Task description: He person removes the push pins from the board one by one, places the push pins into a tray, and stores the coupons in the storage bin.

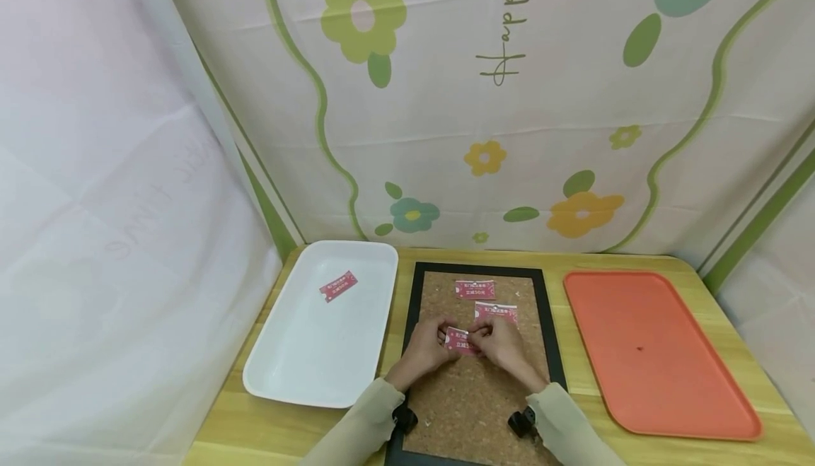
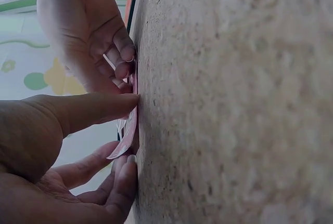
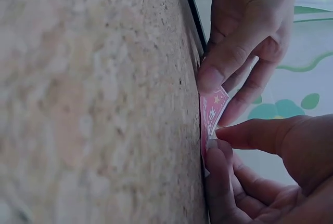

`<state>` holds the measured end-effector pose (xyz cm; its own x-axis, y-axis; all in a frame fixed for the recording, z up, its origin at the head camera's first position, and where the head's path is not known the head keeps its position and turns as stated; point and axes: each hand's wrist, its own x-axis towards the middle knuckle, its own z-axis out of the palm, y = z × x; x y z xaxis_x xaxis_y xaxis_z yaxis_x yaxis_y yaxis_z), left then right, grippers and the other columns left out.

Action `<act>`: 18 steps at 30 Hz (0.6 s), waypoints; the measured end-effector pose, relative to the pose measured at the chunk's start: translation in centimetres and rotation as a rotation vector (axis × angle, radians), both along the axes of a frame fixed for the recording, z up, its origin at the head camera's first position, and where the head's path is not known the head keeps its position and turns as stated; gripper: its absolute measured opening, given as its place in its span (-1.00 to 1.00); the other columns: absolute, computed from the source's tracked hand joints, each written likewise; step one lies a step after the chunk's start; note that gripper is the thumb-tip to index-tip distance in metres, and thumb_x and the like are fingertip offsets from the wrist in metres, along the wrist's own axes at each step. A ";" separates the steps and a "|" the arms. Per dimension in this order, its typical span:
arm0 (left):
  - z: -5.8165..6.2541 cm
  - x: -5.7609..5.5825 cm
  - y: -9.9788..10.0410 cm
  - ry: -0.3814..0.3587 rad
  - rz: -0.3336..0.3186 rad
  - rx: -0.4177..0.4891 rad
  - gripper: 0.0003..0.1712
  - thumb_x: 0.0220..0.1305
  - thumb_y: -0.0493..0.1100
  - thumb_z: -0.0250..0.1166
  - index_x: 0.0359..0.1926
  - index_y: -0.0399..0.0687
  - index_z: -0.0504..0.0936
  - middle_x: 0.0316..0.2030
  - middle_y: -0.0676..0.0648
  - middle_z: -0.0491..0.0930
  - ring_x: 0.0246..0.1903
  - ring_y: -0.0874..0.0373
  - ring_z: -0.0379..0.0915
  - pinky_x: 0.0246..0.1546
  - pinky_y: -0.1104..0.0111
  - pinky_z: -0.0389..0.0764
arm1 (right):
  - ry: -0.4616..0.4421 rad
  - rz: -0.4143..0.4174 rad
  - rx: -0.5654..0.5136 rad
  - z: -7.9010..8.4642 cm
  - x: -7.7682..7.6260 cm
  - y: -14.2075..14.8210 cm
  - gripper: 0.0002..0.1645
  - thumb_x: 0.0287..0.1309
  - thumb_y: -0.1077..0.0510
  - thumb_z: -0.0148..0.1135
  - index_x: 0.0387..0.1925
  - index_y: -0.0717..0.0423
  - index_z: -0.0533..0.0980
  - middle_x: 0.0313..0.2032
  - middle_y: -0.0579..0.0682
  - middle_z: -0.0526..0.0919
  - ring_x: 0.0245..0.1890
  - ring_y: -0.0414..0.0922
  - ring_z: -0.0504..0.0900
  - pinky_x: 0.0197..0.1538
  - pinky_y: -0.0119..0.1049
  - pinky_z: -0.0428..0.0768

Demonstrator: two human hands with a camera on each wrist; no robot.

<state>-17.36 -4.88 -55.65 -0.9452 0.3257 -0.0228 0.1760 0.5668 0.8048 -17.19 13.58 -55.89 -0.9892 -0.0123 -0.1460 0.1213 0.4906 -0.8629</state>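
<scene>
On the cork board [image 1: 439, 409] lies a pink printed coupon [image 1: 455, 339] with white lettering, between my two hands. My left hand [image 1: 425, 346] holds its left end, thumb pressed on the face, as the right wrist view shows at the coupon [image 3: 214, 104]. The coupon bends up slightly from the cork. With thumb and index finger, my right hand [image 1: 499, 342] pinches a small pale pin-like piece at the coupon's upper edge; fingertips mostly hide it. Just above, a second coupon [image 1: 503, 312] is partly covered by the right hand. A third coupon [image 1: 475, 290] lies near the board's top.
To the left stands a white tray [image 1: 318, 353] with one pink coupon [image 1: 339, 286] inside. An orange-red tray [image 1: 662, 360] lies to the right. The board's black frame [image 1: 552, 324] sits on a wooden table [image 1: 223, 430]. Patterned cloth [image 1: 439, 155] hangs behind.
</scene>
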 end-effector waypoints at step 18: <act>0.1 0.3 0.0 -0.012 0.015 0.025 -0.42 0.07 -0.38 0.59 0.15 -0.27 0.65 -0.23 -0.13 0.64 -0.34 0.20 0.56 -0.37 0.52 0.55 | -0.022 0.002 0.010 0.1 -0.3 0.1 -0.95 0.21 0.28 0.41 -0.30 0.22 0.70 -0.48 0.02 0.73 -0.58 -0.19 0.62 -0.55 -0.37 0.50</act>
